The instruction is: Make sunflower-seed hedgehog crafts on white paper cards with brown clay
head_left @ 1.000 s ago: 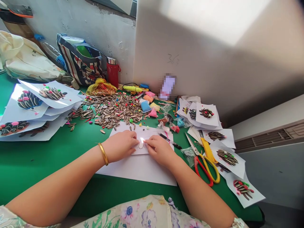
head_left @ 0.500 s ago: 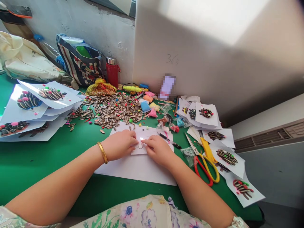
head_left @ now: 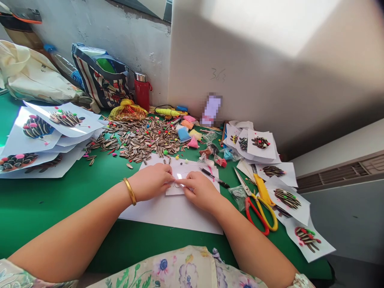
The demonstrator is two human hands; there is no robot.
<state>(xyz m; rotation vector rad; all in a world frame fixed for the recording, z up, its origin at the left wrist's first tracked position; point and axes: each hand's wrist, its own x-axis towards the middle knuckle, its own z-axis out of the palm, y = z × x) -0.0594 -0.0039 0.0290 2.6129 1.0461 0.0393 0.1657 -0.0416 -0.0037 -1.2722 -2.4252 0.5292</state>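
Both my hands rest on a small white card (head_left: 192, 172) lying on a larger white sheet (head_left: 174, 214) on the green table (head_left: 60, 200). My left hand (head_left: 151, 182), with a gold bangle on the wrist, has its fingers curled and pinched at the card's middle. My right hand (head_left: 199, 190) is also curled, its fingertips meeting the left's over a faint drawn outline and a small shiny patch (head_left: 179, 177). What the fingertips pinch is too small to name. A black pen (head_left: 214, 178) lies just right of my right hand.
A heap of striped sunflower seeds (head_left: 141, 140) spreads behind the card. Finished seed pictures lie stacked at left (head_left: 45, 132) and right (head_left: 288, 198). Red and yellow scissors (head_left: 259, 208), coloured clay bags (head_left: 187, 134), a red flask (head_left: 142, 92) and a striped bag (head_left: 102, 76) stand around.
My right hand's fingertips have slid slightly left toward the left hand's, closing the gap over the card's shiny patch. The left hand has barely moved.
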